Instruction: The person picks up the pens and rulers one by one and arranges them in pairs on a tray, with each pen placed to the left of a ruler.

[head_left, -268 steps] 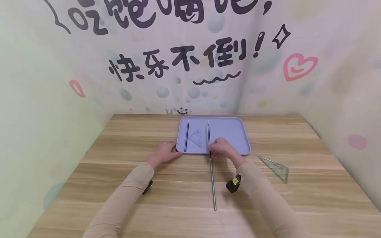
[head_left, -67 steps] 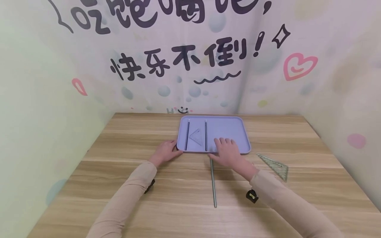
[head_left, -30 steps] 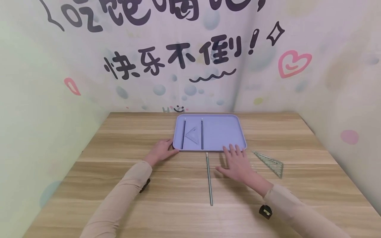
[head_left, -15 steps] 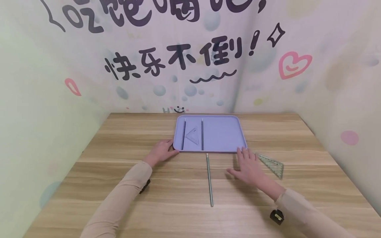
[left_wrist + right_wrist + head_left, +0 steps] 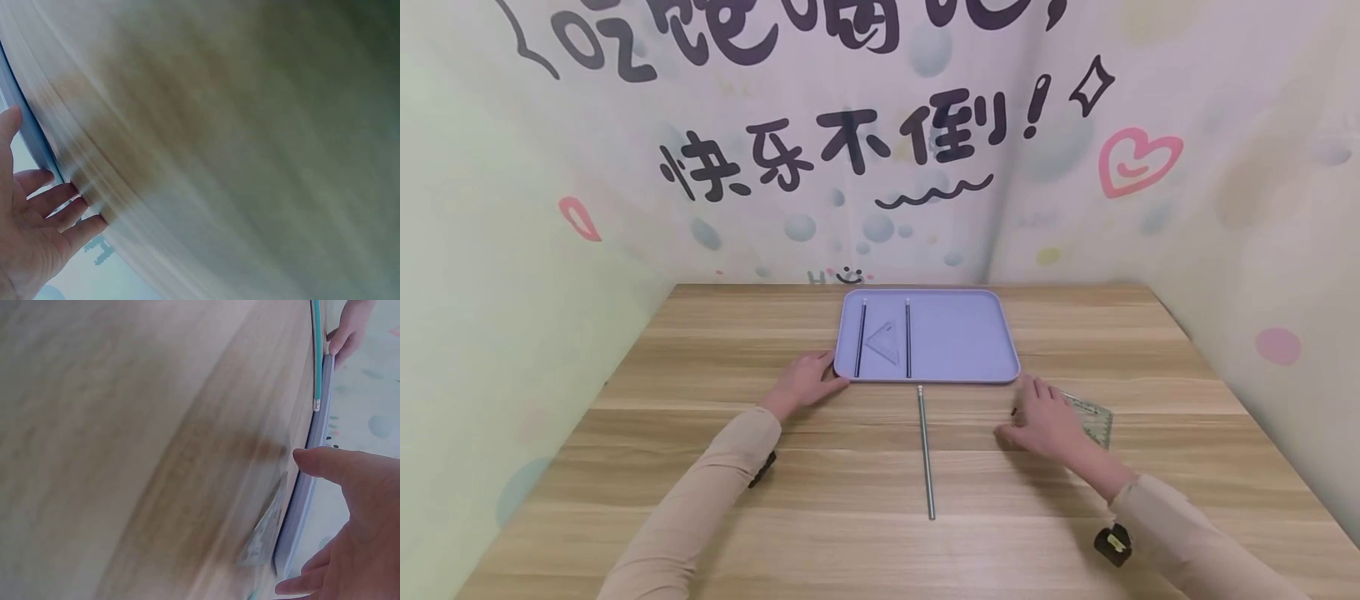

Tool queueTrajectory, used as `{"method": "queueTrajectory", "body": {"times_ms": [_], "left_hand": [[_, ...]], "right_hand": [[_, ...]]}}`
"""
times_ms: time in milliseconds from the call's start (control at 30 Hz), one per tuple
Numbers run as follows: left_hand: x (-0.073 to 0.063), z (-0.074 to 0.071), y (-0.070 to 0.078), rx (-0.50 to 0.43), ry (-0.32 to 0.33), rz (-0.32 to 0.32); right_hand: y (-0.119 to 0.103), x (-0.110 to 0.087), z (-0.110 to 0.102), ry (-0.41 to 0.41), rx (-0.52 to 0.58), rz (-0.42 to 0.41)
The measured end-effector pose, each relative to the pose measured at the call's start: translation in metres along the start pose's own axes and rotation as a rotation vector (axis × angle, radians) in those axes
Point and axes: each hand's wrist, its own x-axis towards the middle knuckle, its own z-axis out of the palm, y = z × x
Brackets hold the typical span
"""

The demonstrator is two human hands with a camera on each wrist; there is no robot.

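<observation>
My left hand (image 5: 807,383) rests at the front left corner of the lilac tray (image 5: 966,333), its thumb by the front rim and its fingers along the left side. Two dark pencils lie in the tray, a left pencil (image 5: 861,337) and a right pencil (image 5: 908,337), with a clear set square (image 5: 885,342) between them. My right hand (image 5: 1051,423) is just off the tray's front right corner and partly covers a green set square (image 5: 1097,423). In the right wrist view its thumb stands apart from the fingers, near a clear triangular piece (image 5: 267,528) on the table.
A green pencil (image 5: 927,454) with a white end lies lengthwise on the wooden table (image 5: 820,517), in front of the tray. A printed cloth wall (image 5: 820,225) rises behind the table's back edge.
The right hand has left the right dark pencil, now lying in the tray, and moved right across the tray's front to the green set square. The left hand stays at the tray corner.
</observation>
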Motion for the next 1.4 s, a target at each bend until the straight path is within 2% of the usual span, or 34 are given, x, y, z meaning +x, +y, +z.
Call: {"method": "queueTrajectory", "body": {"times_ms": [233,733,933,1233,1400], "left_hand": [[0.0,0.0,0.0,-0.003,0.002,-0.002],[0.0,-0.001,0.002,0.004,-0.004,-0.008],[-0.001,-0.002,0.003,0.002,-0.011,-0.017],[-0.001,0.001,0.0,-0.003,-0.01,-0.021],[0.0,0.002,-0.001,-0.012,-0.012,-0.029]], "right_hand": [[0.004,0.001,0.002,-0.035,0.028,0.046],[0.009,0.002,0.002,-0.047,0.119,0.118],[0.011,0.007,0.002,-0.053,0.162,0.107],[0.013,0.012,-0.006,-0.111,0.297,0.108],[0.013,0.014,-0.011,-0.15,0.306,0.115]]}}
